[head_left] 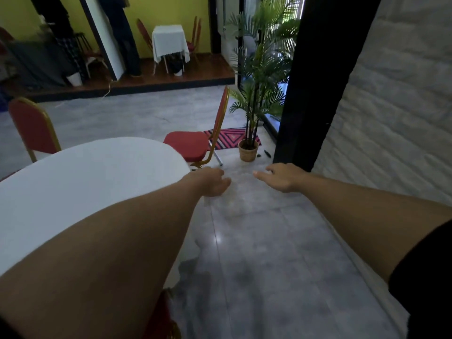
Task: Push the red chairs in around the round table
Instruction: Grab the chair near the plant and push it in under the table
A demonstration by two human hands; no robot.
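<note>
- Head view, centre: left hand [212, 181] and right hand [281, 178] reach forward, fingers loosely spread, holding nothing.
- Just above centre: red chair [193, 143], padded seat and gilt metal frame, stands pulled out beside the round table [80, 182], whose smooth white cloth fills the left.
- Left edge: second red chair [34, 128] behind the table.
- Risk (judgement): a hard shove could snag the draped cloth, or scrape legs across the glossy grey tile floor [269, 253]; the potted palm [249, 150] in its woven basket stands near.
</note>
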